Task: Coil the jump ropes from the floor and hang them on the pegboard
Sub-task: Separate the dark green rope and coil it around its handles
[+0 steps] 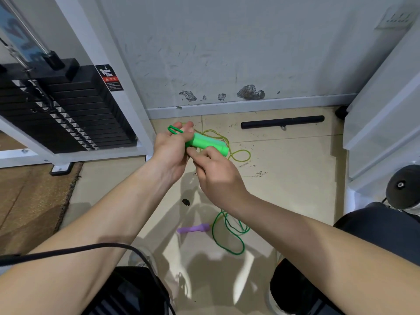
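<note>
The green handles (206,144) of a jump rope were held above the floor (295,169), gripped in the curled fingers of the left hand (169,151), with a green cord loop (175,129) caught over them. The handles' near side was pinched by the right hand (213,173). A yellow cord (239,153) was seen by the floor's wall edge, a purple handle (193,228) nearer the person.

Head camera looks forward and down at nearby floor (295,183) and wall (227,53).
</note>
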